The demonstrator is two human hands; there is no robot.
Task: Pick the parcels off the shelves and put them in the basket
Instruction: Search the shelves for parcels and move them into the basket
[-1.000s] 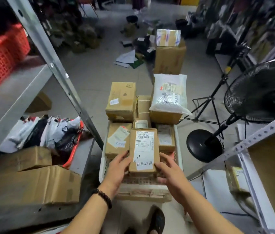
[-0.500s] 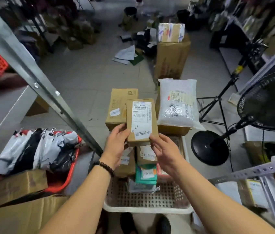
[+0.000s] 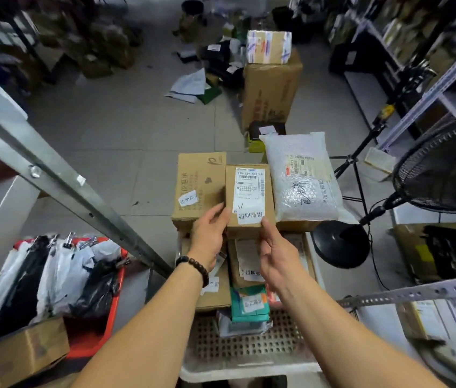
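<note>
At eight o'clock in the view a red crate (image 3: 92, 340) holds a row of white and black mailer bags (image 3: 53, 275) standing on edge. A cardboard box (image 3: 20, 351) lies just in front of it. A grey shelf upright (image 3: 67, 189) slants from nine o'clock towards the centre, crossing in front of the crate.

At six o'clock is the white basket (image 3: 249, 371), its perforated floor bare at the near end. Brown boxes and a teal packet (image 3: 249, 303) are packed into its far half. Above them, at the centre, is the parcel (image 3: 249, 197), a small brown box with its white label facing up. The left hand (image 3: 210, 233) grips its lower left edge. The right hand (image 3: 274, 256) pinches the lower right corner, thumb on the label, the other fingers hidden underneath.

A larger brown box (image 3: 199, 186) sits at ten o'clock of the parcel and a bubble-wrap bag (image 3: 302, 177) at two. A tall carton (image 3: 271, 88) stands at twelve o'clock. A black fan (image 3: 445, 169) and a tripod (image 3: 357, 175) stand at three o'clock, beside metal racking (image 3: 417, 292).

The floor (image 3: 123, 130) is grey tile, with papers strewn farther off.
</note>
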